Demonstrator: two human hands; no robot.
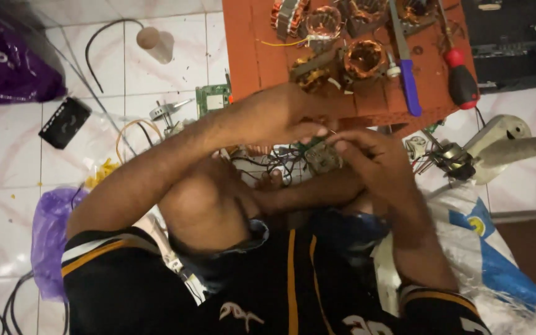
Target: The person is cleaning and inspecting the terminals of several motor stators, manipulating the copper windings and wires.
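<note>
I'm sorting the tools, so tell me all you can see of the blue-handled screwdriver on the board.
The screwdriver has a blue plastic-looking handle and a grey metal shaft. It lies flat on the orange board, handle toward the person, shaft running up out of view. A red-and-black handled tool lies beside it, apart; copper coils lie on its other side. Neither hand touches it.

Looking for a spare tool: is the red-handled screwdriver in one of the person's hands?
No. The red-handled screwdriver lies on the orange board, apart from the left hand and right hand.
</note>
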